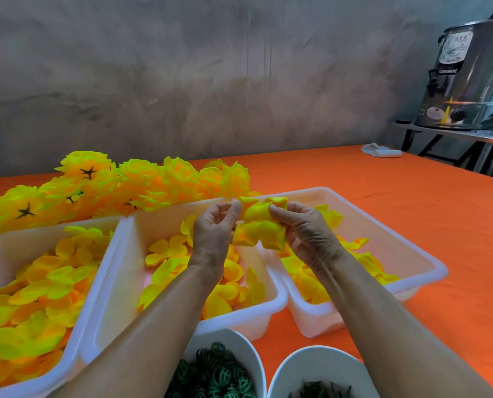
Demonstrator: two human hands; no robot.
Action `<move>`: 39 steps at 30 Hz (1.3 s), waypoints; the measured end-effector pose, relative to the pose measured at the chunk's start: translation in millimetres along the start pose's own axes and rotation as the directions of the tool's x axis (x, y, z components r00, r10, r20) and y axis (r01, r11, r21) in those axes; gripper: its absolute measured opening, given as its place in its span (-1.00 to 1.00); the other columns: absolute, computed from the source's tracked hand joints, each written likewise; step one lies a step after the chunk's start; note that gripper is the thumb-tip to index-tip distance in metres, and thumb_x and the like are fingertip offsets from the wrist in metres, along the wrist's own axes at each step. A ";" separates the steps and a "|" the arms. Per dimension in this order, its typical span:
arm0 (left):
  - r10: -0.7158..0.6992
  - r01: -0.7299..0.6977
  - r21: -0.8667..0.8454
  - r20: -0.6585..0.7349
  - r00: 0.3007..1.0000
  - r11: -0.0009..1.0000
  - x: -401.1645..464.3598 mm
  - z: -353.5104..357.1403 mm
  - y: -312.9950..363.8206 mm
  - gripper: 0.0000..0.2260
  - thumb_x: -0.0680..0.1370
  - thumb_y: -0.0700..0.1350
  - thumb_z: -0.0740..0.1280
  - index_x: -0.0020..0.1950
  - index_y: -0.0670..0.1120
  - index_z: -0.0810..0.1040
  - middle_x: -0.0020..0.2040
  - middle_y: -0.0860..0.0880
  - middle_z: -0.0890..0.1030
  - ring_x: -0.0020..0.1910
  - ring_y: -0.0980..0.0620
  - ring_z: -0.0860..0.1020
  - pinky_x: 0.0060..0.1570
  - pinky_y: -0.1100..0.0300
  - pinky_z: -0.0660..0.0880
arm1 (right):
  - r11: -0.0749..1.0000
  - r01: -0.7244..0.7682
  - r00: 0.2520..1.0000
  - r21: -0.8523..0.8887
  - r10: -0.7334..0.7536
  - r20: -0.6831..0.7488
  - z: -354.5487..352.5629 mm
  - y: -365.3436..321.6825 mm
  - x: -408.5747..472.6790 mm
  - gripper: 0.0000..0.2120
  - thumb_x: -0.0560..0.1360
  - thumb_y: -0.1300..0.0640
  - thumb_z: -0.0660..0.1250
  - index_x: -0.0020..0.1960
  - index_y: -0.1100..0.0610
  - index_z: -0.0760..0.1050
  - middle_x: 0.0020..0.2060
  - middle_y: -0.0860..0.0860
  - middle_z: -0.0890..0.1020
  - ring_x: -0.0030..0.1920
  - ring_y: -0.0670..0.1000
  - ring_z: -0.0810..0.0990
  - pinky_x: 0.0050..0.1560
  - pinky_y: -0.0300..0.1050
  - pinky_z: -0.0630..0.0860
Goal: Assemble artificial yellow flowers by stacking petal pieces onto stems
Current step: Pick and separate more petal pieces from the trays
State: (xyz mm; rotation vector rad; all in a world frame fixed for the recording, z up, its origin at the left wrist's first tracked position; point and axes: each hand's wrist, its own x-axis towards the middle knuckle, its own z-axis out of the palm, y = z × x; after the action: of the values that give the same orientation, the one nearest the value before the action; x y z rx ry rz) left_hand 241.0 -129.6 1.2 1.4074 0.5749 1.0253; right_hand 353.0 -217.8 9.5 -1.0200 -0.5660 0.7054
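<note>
A partly built yellow flower (259,225) of stacked petal pieces hangs in the air above the white trays. My left hand (215,229) pinches its upper left edge with thumb and fingertips. My right hand (302,228) grips it from the right, fingers curled around the petals. Any stem inside the petals is hidden. Three white trays hold loose yellow-orange petal pieces: a left tray (76,343), a middle tray (276,300) and a right tray (437,268). A heap of finished yellow flowers (119,188) lies behind the trays.
Two white bowls sit at the near edge, one with green ring parts (219,372), one with dark green pieces (319,389). Orange cloth (411,202) covers the table. A folded white cloth (381,150) lies far right. A steel urn (469,76) stands on a side stand.
</note>
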 end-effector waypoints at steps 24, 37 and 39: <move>0.245 -0.276 0.198 0.168 0.955 0.941 -5.6 0.8 -4.2 -0.88 0.46 -0.25 0.42 -0.26 -0.14 0.57 -0.42 -0.02 0.53 -0.43 0.12 0.46 -0.43 0.31 0.39 | 0.991 0.022 0.986 -0.129 0.000 0.166 4.3 3.6 -8.3 -0.77 0.21 0.13 0.47 -0.16 0.18 0.61 -0.30 0.08 0.65 -0.28 0.02 0.58 -0.15 -0.14 0.54; 0.163 -0.177 0.196 0.087 0.983 0.965 -1.5 2.0 -7.4 -0.79 0.55 -0.25 0.31 -0.29 -0.12 0.46 -0.40 -0.07 0.45 -0.37 -0.02 0.39 -0.32 0.11 0.38 | 0.980 0.010 0.998 -0.198 0.004 0.066 2.5 5.9 -5.1 -0.91 0.37 0.31 0.43 -0.18 0.14 0.62 -0.36 0.00 0.63 -0.37 -0.10 0.54 -0.28 -0.28 0.52; 0.181 -0.193 0.250 0.071 0.981 0.949 -0.6 2.8 -8.9 -0.78 0.57 -0.25 0.28 -0.28 -0.09 0.45 -0.38 -0.06 0.45 -0.35 -0.02 0.39 -0.31 0.13 0.38 | 0.967 0.026 1.000 -0.254 -0.025 0.006 2.1 7.0 -3.5 -0.87 0.39 0.36 0.41 -0.20 0.14 0.61 -0.43 -0.04 0.60 -0.41 -0.11 0.53 -0.32 -0.29 0.50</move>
State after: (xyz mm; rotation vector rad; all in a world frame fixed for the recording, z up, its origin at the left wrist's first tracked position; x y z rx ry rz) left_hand 245.2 -130.3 -7.1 1.7369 0.5619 1.0933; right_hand 347.4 -216.9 3.7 -1.2477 -0.6837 0.6213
